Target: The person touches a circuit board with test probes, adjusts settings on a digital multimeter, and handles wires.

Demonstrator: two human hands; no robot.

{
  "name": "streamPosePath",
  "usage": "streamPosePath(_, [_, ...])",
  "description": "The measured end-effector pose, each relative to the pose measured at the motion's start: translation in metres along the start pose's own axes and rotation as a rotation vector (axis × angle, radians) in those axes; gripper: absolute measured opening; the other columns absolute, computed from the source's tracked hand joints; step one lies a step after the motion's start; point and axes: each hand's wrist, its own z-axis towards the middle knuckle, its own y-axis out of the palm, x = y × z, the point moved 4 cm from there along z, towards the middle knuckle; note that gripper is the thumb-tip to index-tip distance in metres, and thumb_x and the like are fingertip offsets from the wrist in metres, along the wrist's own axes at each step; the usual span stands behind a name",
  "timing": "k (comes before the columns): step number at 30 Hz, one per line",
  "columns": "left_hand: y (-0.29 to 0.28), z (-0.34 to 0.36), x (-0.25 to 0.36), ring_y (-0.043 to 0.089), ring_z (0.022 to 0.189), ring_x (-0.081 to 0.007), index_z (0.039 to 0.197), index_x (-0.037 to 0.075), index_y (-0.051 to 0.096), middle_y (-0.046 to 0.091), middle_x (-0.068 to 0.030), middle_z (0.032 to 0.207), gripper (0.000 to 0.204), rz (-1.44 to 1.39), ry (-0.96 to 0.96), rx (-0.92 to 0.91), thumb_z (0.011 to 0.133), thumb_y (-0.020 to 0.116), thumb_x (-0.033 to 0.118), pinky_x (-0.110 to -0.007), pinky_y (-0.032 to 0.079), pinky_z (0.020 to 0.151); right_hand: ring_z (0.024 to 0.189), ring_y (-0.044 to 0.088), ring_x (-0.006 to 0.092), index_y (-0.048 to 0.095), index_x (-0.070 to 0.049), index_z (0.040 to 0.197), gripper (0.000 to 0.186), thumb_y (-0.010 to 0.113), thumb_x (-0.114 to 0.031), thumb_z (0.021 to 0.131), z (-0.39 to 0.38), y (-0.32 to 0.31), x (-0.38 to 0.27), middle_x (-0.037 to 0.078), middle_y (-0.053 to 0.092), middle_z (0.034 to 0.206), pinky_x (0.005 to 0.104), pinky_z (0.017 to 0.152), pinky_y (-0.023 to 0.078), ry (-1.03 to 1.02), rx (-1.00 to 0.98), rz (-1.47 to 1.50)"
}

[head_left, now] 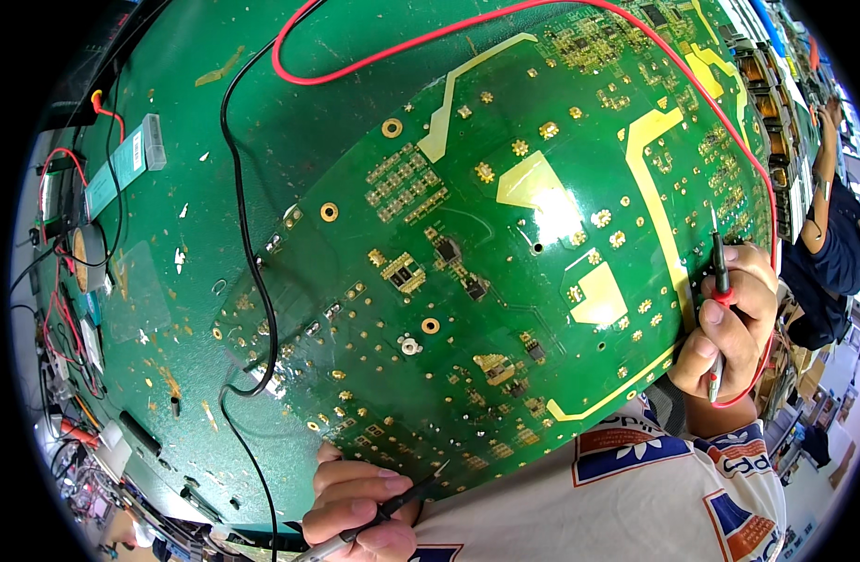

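Circuit board (514, 272), lying across the middle of the view on a green table (182, 122); its long axis appears to run from 8 o'clock to 2 o'clock, with the patterned shirt (561, 478) beyond its edge at 5 o'clock; a red wire (303, 81) arches over the board's far end from 11 o'clock round to 3 o'clock, and a black wire (272, 323) hangs down across its 8 o'clock end; the right hand (729, 328), at 4 o'clock, has the board's middle toward its 10 o'clock and seems the nearer; the left hand (364, 510), at 7 o'clock, has that middle toward its 1 o'clock; each grip is narrow, fingers closed round a slim handle: the right holds a red-collared probe (720, 267) pointing to 12 o'clock, the left a black probe (392, 506) pointing to 2 o'clock; both tips overlie the board, though contact cannot be told.
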Motion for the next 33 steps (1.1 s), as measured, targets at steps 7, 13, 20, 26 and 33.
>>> streamPosePath(7, [0.003,0.004,-0.002,0.052,0.064,-0.0196,0.106,0.003,0.049,0.058,-0.0103,0.07,0.032,-0.011,0.031,-0.002,0.103,0.051,0.035,-0.038,0.041,0.067,0.103,0.059,0.0316,0.059,-0.016,0.117,0.026,0.063,-0.01,0.091,0.002,0.0,-0.001,0.01,0.056,0.105,0.0493,0.082,0.048,-0.017,0.009,0.009])
streamPosePath(13, [0.0,0.006,-0.003,0.055,0.062,-0.0191,0.107,0.006,0.049,0.066,-0.01,0.073,0.031,-0.001,0.017,-0.086,0.1,0.058,0.035,-0.041,0.044,0.072,0.1,0.06,0.0325,0.061,-0.011,0.111,0.02,0.063,-0.01,0.091,0.001,0.002,0.002,0.011,0.056,0.104,0.0483,0.079,0.048,-0.05,0.054,0.018])
streamPosePath(20, [-0.001,0.01,-0.002,0.058,0.065,-0.02,0.105,0.004,0.054,0.071,-0.0138,0.079,0.026,-0.044,-0.056,-0.065,0.097,0.064,0.026,-0.038,0.041,0.069,0.093,0.062,0.0329,0.062,-0.008,0.109,0.025,0.067,-0.01,0.084,0.006,0.004,0.0,0.012,0.057,0.101,0.0457,0.076,0.048,-0.093,0.131,0.079])
streamPosePath(26, [0.002,0.012,0.004,0.055,0.069,-0.0151,0.103,0.001,0.054,0.067,-0.0152,0.081,0.022,-0.103,-0.106,-0.059,0.099,0.062,0.022,-0.031,0.043,0.07,0.091,0.063,0.032,0.06,0.0,0.107,0.04,0.051,-0.039,0.102,0.008,-0.029,0.002,0.018,0.058,0.1,0.0465,0.079,0.052,0.105,0.306,0.618])
streamPosePath(33, [-0.001,0.004,-0.004,0.056,0.078,-0.0177,0.104,-0.001,0.061,0.071,-0.0132,0.092,0.011,-0.167,-0.153,-0.037,0.093,0.058,0.0,-0.032,0.046,0.074,0.086,0.059,0.0203,0.063,-0.002,0.108,0.044,0.039,-0.039,0.108,0.15,-0.08,-0.009,0.012,0.057,0.097,0.0346,0.082,0.05,-0.06,0.259,0.885])
